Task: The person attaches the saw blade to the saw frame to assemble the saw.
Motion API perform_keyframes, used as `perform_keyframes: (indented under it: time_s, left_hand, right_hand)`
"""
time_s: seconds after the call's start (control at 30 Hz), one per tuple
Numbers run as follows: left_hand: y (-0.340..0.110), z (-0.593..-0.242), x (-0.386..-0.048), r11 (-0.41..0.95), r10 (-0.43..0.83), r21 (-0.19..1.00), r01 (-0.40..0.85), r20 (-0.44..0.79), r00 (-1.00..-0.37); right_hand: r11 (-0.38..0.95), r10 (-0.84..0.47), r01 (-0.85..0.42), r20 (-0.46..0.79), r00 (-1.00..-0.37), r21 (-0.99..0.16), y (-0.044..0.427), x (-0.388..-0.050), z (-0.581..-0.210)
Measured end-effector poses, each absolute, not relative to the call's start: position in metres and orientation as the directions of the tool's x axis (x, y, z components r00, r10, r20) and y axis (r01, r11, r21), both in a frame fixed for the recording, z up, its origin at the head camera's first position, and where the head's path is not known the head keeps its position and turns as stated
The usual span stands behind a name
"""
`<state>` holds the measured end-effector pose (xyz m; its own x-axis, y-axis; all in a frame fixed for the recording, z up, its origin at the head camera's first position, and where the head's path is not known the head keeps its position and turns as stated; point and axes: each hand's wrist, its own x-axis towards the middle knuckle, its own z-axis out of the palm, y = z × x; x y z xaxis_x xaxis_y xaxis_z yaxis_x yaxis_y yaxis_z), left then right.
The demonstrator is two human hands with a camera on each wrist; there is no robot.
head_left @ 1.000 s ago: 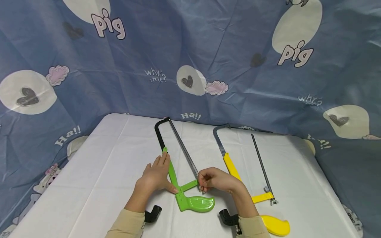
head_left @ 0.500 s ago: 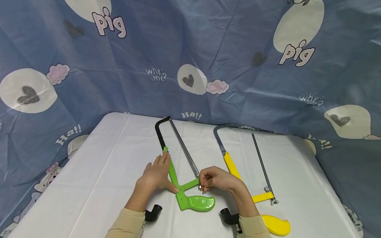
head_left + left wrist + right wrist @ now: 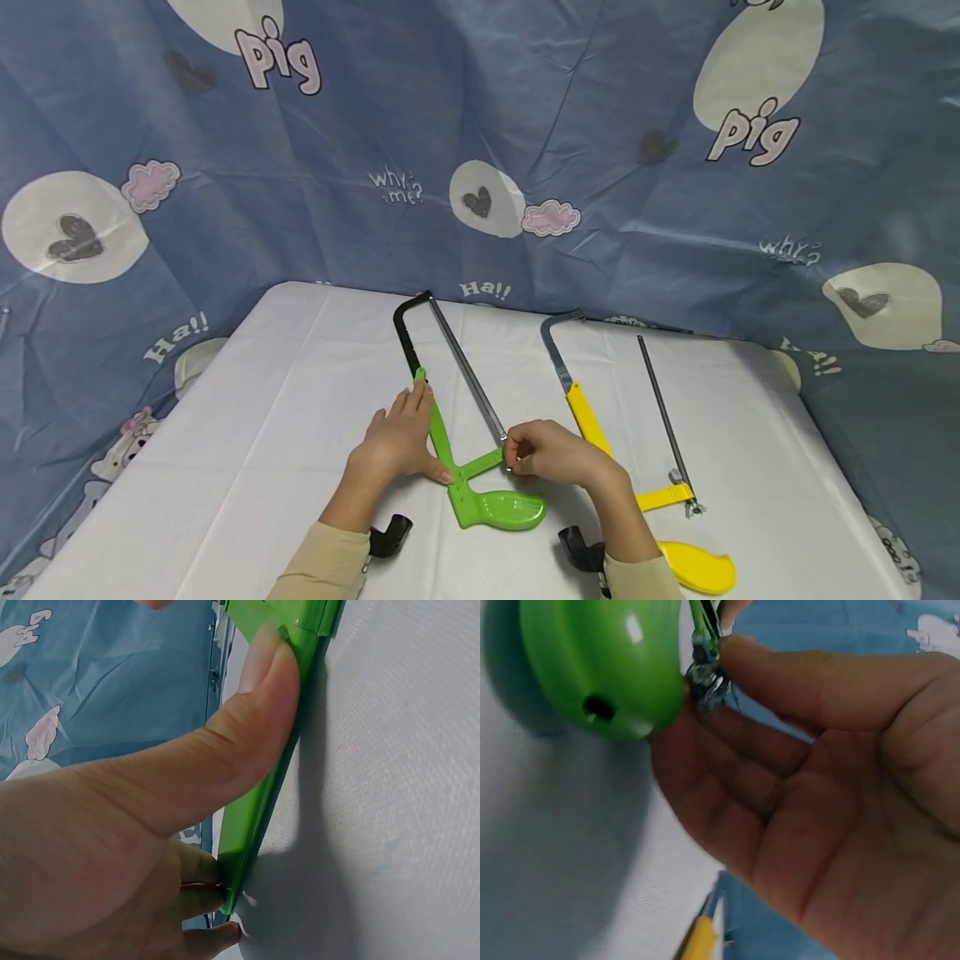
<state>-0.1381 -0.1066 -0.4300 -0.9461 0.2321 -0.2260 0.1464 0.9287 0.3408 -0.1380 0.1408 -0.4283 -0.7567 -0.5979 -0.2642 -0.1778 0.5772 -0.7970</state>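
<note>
A green-handled hacksaw [image 3: 442,433] with a black front bow lies on the white table, its blade [image 3: 468,371] stretched between the bow tip and the green cross arm. My left hand [image 3: 397,446] rests on the frame, fingers fairly straight; its thumb [image 3: 255,727] presses the green part near the handle. At the end of the cross arm, my right hand [image 3: 558,454] pinches the metal wing nut [image 3: 707,681] between thumb and fingers. In the right wrist view the rounded green handle [image 3: 607,660] sits beside those fingertips. The fingers partly hide the nut.
A yellow hacksaw [image 3: 588,421] lies to the right, partly behind my right forearm, with its blade [image 3: 663,408] held at the yellow arm only. Black wrist mounts [image 3: 390,536] sit at both wrists. A blue printed cloth [image 3: 375,225] hangs behind the white table [image 3: 300,400].
My right fingers have shifted slightly around the wing nut, which is now more covered. The left hand stays on the frame. The whole view has drifted a little.
</note>
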Motion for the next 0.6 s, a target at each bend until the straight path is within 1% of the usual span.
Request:
perform_keyframes:
  time_s: [0.13, 0.3, 0.4, 0.6]
  left_hand:
    - [-0.106, -0.432, -0.139, 0.93, 0.232, 0.335, 0.149, -0.221, -0.947]
    - [-0.107, -0.434, -0.14, 0.931, 0.229, 0.334, 0.148, -0.218, -0.949]
    - [-0.107, -0.434, -0.14, 0.931, 0.228, 0.335, 0.146, -0.222, -0.948]
    - [-0.108, -0.434, -0.14, 0.93, 0.233, 0.337, 0.147, -0.231, -0.945]
  right_hand:
    - [0.667, -0.565, -0.266, -0.239, -0.79, -0.696, 0.136, -0.132, -0.419]
    - [0.75, -0.515, -0.362, -0.146, -0.844, -0.553, 0.131, -0.125, -0.411]
    - [0.787, -0.474, -0.358, -0.122, -0.872, -0.502, 0.128, -0.123, -0.409]
    - [0.835, -0.423, -0.319, -0.153, -0.893, -0.448, 0.121, -0.123, -0.413]
